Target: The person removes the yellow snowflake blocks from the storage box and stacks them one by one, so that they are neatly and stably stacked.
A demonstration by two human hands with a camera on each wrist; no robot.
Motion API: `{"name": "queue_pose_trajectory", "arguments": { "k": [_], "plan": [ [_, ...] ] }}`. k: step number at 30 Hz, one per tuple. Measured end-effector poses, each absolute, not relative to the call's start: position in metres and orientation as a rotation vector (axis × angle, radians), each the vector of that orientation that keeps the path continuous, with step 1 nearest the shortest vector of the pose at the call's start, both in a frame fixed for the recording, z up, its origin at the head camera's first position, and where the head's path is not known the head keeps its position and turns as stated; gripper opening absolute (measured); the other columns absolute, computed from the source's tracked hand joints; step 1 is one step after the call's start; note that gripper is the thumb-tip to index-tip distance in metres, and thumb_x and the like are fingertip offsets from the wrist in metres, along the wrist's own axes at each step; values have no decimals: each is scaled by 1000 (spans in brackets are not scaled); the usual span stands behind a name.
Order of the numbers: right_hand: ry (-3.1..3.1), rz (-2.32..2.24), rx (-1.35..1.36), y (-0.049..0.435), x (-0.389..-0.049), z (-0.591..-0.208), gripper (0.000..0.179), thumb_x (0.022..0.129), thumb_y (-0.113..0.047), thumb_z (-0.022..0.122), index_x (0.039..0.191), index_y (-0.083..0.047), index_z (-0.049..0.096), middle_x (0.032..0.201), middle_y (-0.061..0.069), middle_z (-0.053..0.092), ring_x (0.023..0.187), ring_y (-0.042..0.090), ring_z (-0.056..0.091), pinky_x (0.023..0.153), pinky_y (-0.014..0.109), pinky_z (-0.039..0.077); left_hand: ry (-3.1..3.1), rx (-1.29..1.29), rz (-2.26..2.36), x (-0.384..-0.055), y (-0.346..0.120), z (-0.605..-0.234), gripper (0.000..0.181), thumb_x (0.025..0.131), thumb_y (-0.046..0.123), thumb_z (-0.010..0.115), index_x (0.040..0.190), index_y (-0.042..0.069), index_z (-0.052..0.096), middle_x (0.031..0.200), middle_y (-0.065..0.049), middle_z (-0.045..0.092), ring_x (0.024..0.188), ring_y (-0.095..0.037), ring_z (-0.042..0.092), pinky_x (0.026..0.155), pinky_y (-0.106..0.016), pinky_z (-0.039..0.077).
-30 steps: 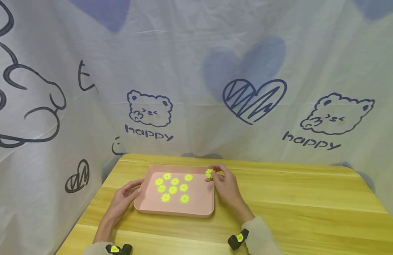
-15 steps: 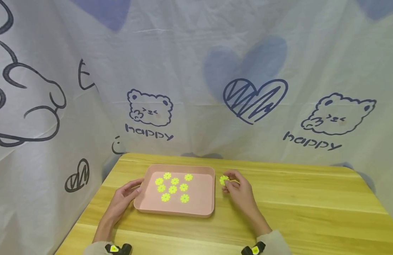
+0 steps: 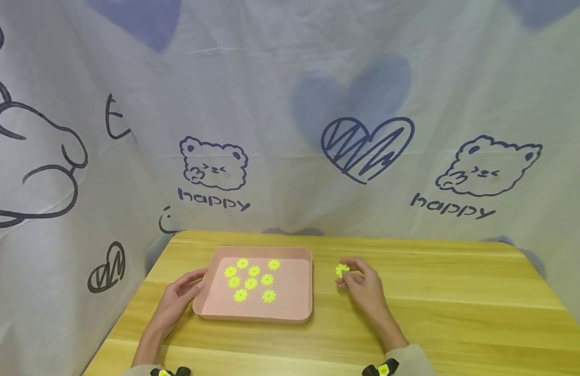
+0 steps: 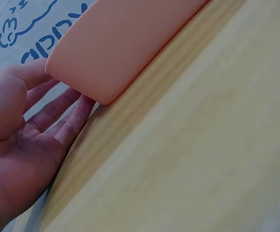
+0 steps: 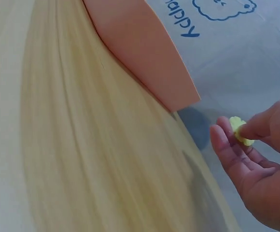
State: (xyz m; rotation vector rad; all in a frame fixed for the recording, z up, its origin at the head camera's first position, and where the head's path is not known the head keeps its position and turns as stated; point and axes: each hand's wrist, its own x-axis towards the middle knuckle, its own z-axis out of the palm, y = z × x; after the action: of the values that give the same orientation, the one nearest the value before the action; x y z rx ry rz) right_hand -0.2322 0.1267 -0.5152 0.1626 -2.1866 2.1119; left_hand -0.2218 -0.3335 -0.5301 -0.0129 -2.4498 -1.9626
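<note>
As I watch remotely, the right hand [image 3: 367, 290] pinches one yellow flower-shaped piece [image 3: 340, 270] between thumb and fingers, right of the pink tray [image 3: 290, 301] bearing nine similar pieces [image 3: 251, 283]; the left hand [image 3: 175, 300] apparently grips the tray's left edge, fingertips partly hidden

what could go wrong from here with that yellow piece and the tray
The right hand pinches a yellow piece outside the pink tray, so a slip might drop it onto the table.

The left hand touches the tray's side; a nudge could perhaps shift the tray and slide the other yellow pieces lying inside.
</note>
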Motion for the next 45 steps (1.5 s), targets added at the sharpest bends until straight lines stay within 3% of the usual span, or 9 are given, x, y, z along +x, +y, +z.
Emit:
{"name": "queue_pose_trajectory", "arguments": {
  "k": [8,15,25,32,40,45],
  "plan": [
    [-2246,2108,138,133,-234,-519,39,92,15,55,130,8,62,116,27,59,92,39,72,77,35,62,-2462,-27,-1950,-223,-336,-528,54,103,25,66,148,0,50,152,-21,50,117,3,59,97,-15,48],
    [-2273,2043,132,136,-234,-524,32,97,12,56,128,8,64,117,27,60,91,39,73,74,35,63,-2460,-37,-1951,-222,-337,-529,54,103,25,66,148,0,51,151,-21,50,116,3,60,97,-16,49],
    [-2336,1957,44,141,-236,-526,24,97,8,61,121,6,65,111,23,64,79,28,71,56,27,57,-2465,-44,-1942,-226,-335,-527,53,103,25,65,148,1,51,152,-20,49,119,3,58,98,-15,47],
    [-2349,2007,47,142,-235,-528,31,95,10,62,126,8,63,116,25,64,86,30,72,69,31,62,-2474,-33,-1954,-224,-334,-527,54,104,25,64,150,1,50,154,-19,47,119,4,58,97,-16,48],
    [-2522,1742,99,142,-235,-528,40,88,9,70,127,0,67,122,22,67,95,31,72,71,29,61,-2477,-26,-1955,-223,-333,-529,53,104,26,64,150,2,50,154,-17,48,119,3,58,98,-16,48],
    [-2598,1460,178,139,-238,-530,37,84,7,76,120,0,71,108,16,72,93,26,70,80,38,59,-2482,-8,-1945,-222,-333,-530,53,104,26,64,150,3,50,154,-17,48,119,3,57,98,-15,48]
  ]
}}
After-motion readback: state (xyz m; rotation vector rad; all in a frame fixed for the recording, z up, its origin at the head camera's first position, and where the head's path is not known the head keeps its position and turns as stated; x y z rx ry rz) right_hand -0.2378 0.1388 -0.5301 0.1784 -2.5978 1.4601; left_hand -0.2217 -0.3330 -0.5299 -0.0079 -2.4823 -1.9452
